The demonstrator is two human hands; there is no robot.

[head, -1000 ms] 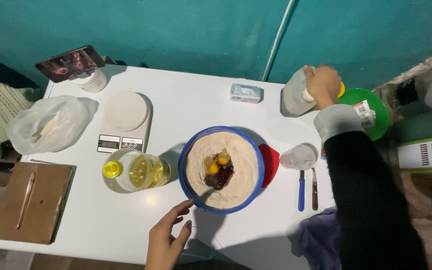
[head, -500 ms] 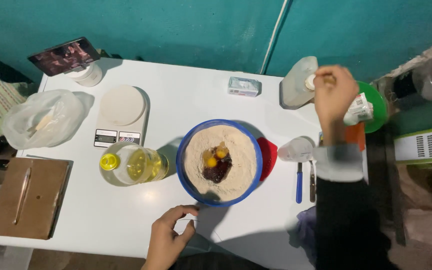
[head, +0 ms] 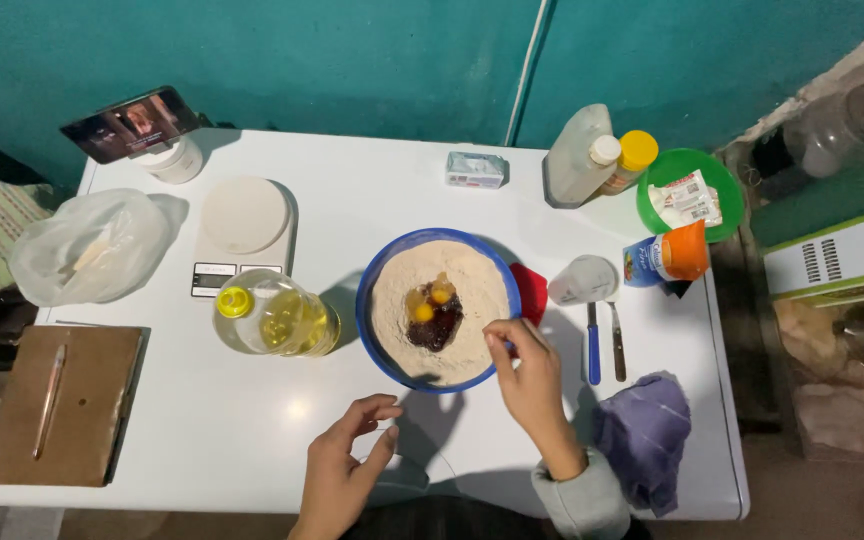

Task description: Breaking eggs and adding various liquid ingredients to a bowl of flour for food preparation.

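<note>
Wall: we see a teal wall (head: pixel 352 50) with a pale pipe (head: pixel 524 70) running down it
Furniture: we look down on a white table (head: pixel 382 170) set against that wall
Floor: we glimpse tan floor (head: pixel 832 490) at right
Light: dim, with a soft glare on our tabletop

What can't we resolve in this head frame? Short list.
- Right hand, head view: fingertips bunched at the rim of the blue bowl; what they pinch, if anything, is too small to tell.
- Dark mass in the flour, beside the yolks: too small to identify.
- White plastic bag: film hides the contents.
- Left hand: its wrist is cut off by the bottom edge.
</note>
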